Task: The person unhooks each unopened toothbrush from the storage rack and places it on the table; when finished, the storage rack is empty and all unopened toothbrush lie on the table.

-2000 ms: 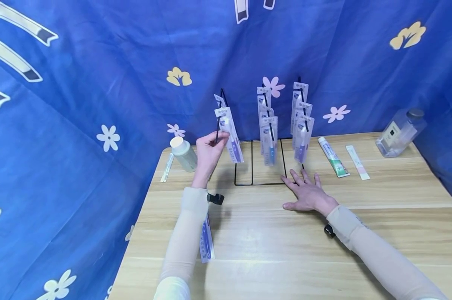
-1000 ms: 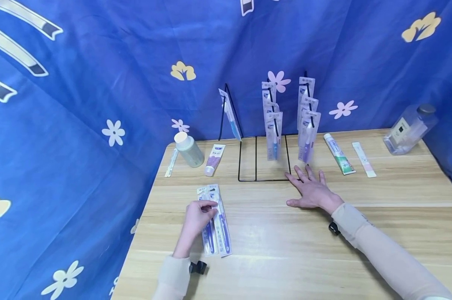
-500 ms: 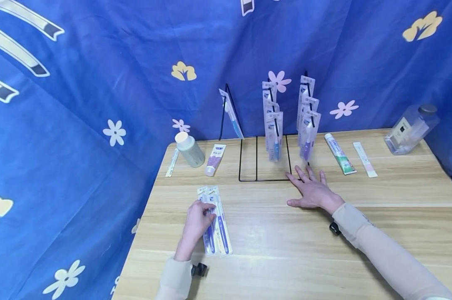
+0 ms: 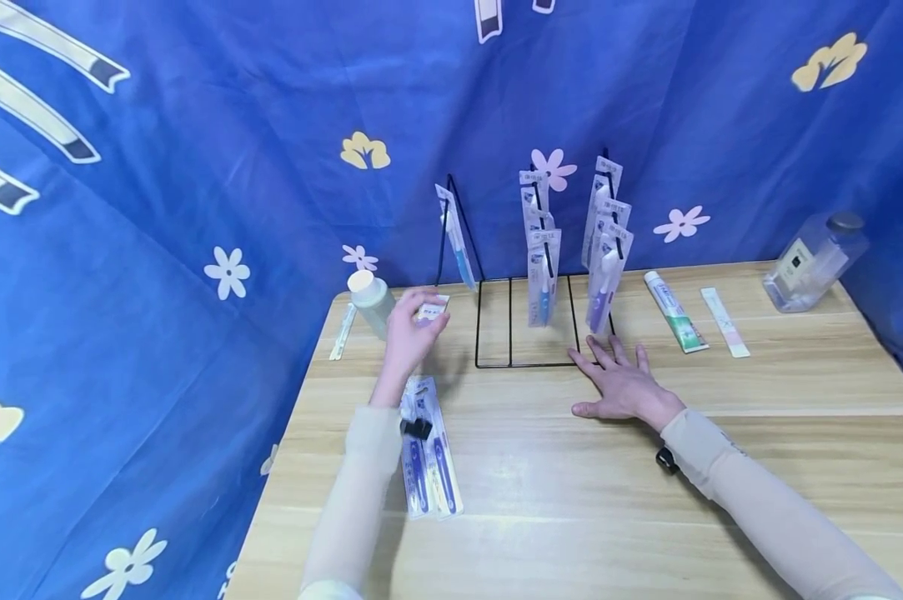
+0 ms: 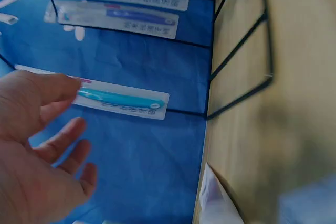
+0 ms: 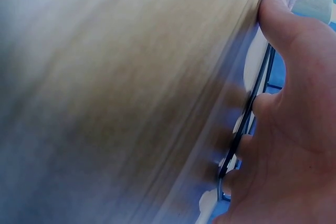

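My left hand (image 4: 413, 329) is raised over the left part of the table, fingers loosely bent and holding nothing. It partly covers a purple and white tube (image 4: 431, 311). Ahead of it, a packaged blue toothbrush (image 4: 457, 242) hangs on the left arm of a black wire rack (image 4: 526, 366); in the left wrist view the fingertips overlap this toothbrush pack (image 5: 121, 100). Two packaged purple toothbrushes (image 4: 441, 467) lie side by side below my left forearm. My right hand (image 4: 625, 387) rests palm down with spread fingers, fingertips at the front right corner of the rack's base.
Several toothbrush packs hang on the rack's middle arm (image 4: 544, 283) and right arm (image 4: 607, 271). A green bottle (image 4: 373, 307) and a slim sachet (image 4: 342, 332) stand at left. Toothpaste (image 4: 676, 312), another sachet (image 4: 724, 323) and a clear bottle (image 4: 811, 265) are at right. Blue cloth hangs behind.
My left hand took a purple toothbrush pack off the left arm, laid it beside the other on the table, let go, and rose back toward the rack. My right hand stayed put.
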### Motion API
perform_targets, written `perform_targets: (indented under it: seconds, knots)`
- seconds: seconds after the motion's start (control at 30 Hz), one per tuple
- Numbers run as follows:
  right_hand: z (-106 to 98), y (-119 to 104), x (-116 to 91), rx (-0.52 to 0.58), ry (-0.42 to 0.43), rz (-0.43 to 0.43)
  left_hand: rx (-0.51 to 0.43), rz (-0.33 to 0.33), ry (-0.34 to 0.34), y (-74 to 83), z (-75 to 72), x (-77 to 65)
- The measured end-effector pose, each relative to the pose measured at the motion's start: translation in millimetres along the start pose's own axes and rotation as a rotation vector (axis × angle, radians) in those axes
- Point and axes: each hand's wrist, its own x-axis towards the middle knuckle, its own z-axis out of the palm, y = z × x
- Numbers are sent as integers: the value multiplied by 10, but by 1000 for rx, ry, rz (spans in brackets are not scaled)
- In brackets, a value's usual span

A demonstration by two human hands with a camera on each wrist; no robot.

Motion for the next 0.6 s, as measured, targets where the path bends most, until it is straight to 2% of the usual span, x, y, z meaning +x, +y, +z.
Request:
perform_targets:
  seconds: [0.13, 0.3, 0.43, 0.6]
  knots:
    - [11, 9, 13, -3, -1, -1, -136, -9, 53, -11, 163, 456]
    - [15, 4, 27, -8, -12, -1, -385, -38, 98, 39, 280, 821]
    - [25, 9, 24, -11, -5, 3, -478, -1, 121, 111, 357, 967]
    - [26, 25, 16, -7, 18, 2, -520, 55, 162, 186, 437, 1000]
